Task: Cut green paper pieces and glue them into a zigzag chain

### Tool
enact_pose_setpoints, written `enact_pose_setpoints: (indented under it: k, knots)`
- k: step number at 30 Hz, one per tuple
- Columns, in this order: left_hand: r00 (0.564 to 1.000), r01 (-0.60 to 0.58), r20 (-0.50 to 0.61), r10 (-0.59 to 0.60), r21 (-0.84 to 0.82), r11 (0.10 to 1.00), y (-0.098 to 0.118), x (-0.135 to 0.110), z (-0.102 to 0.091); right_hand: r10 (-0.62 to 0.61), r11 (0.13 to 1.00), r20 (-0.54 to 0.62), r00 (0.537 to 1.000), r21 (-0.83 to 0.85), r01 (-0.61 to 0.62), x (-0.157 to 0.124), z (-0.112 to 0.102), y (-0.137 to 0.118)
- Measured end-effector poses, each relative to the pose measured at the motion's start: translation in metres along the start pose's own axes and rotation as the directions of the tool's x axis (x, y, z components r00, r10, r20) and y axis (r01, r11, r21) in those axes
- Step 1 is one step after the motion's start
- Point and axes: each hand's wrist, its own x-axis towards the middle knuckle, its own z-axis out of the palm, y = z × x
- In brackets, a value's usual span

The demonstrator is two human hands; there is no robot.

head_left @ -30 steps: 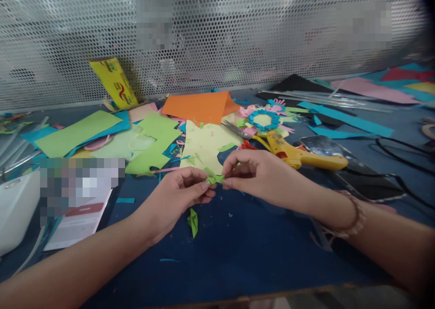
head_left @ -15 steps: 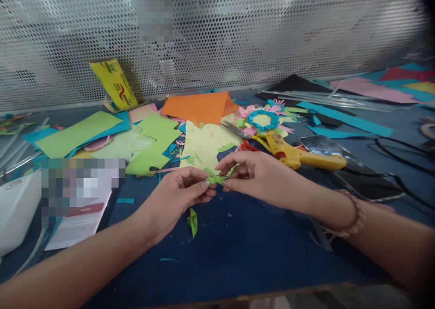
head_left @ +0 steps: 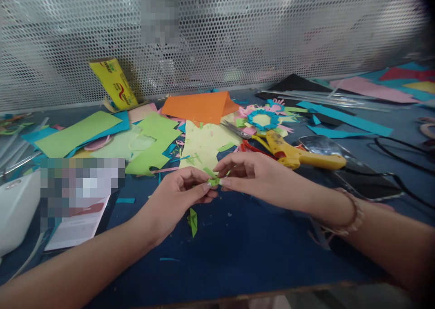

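Note:
Between my two hands is a small folded piece of green paper (head_left: 214,181), held just above the blue table. My left hand (head_left: 185,186) pinches it from the left between thumb and fingers. From the right, my right hand (head_left: 246,172) grips its other side with thumb and fingertips, which partly cover it. Another folded green paper piece (head_left: 193,222) lies below my left hand. Behind my hands is a pale yellow sheet (head_left: 200,141) sprinkled with green scraps. A blue paper ring with a yellow centre (head_left: 263,119) lies beyond my right hand.
Scissors (head_left: 238,130) and a yellow glue gun (head_left: 302,157) lie near my right hand, with a dark phone (head_left: 367,177) and black cable beyond. Orange card (head_left: 200,107) and green sheets (head_left: 152,137) lie behind. A lit phone (head_left: 78,223) is at left; a perforated metal panel (head_left: 217,41) stands behind.
My right hand has shifted slightly left, closer to my left fingertips, and less of the green paper shows between them. The things on the table have stayed put.

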Motion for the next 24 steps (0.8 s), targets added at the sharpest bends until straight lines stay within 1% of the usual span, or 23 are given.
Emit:
enact_pose_setpoints:
  k: [4,9,14,20,24]
  knots:
    - [0.999,-0.023,0.024,0.022,0.026,0.999,-0.0018,0.0000,-0.0012,-0.028,0.999,-0.005,1.000,0.040,0.028,0.0006,0.0017,0.0030]
    - [0.996,-0.045,0.083,0.045,0.005,0.999,-0.0040,0.0013,-0.0029,-0.020,1.000,-0.025,0.999,-0.009,0.020,0.0010,0.0031,0.0023]
    - [0.997,-0.038,0.063,0.039,-0.020,0.999,-0.0027,0.0008,-0.0018,-0.021,0.998,-0.060,0.998,-0.065,0.017,0.0021,0.0027,0.0002]
    - [0.996,-0.056,0.077,0.054,0.025,0.998,-0.0030,-0.0007,-0.0026,-0.033,0.999,-0.031,0.999,-0.011,0.032,0.0017,0.0010,0.0020]
    - [0.998,-0.054,0.044,0.053,0.044,0.998,-0.0033,-0.0015,-0.0033,-0.027,0.999,-0.019,0.999,0.029,0.028,0.0000,0.0005,-0.0002]
